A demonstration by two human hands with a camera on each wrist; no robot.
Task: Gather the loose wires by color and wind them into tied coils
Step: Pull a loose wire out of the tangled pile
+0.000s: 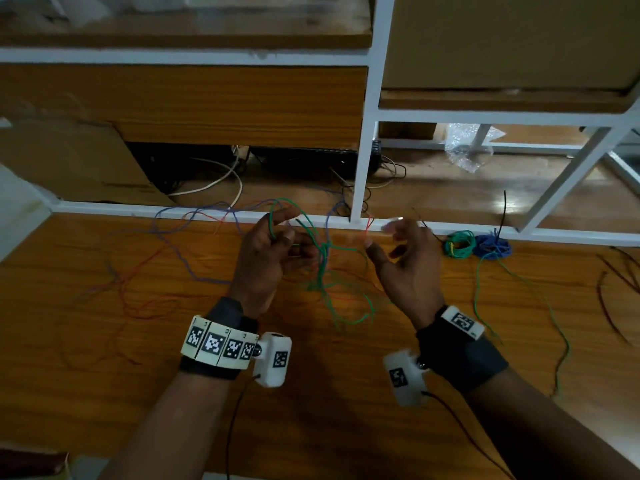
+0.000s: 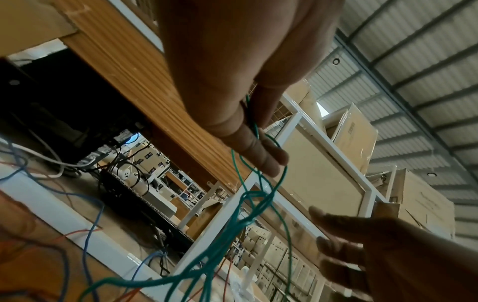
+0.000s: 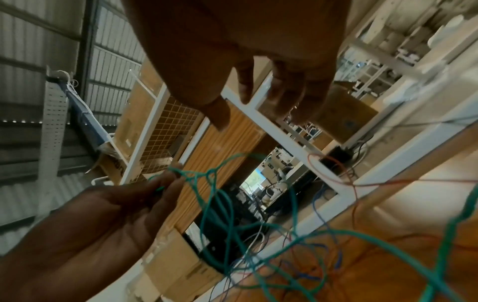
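Observation:
My left hand is raised over the wooden table and pinches loops of green wire between thumb and fingers. The left wrist view shows the green wire clamped in those fingers, its strands hanging down in a tangle. My right hand hovers just right of the tangle, fingers spread and relaxed, holding nothing. In the right wrist view its fingers are apart above the green wire. A tied green coil and a tied blue coil lie at the back right.
Loose blue wires and red wires sprawl over the left half of the table. Dark brown wires lie at the right edge. A white shelf frame stands along the back, with cables and cardboard boxes behind it.

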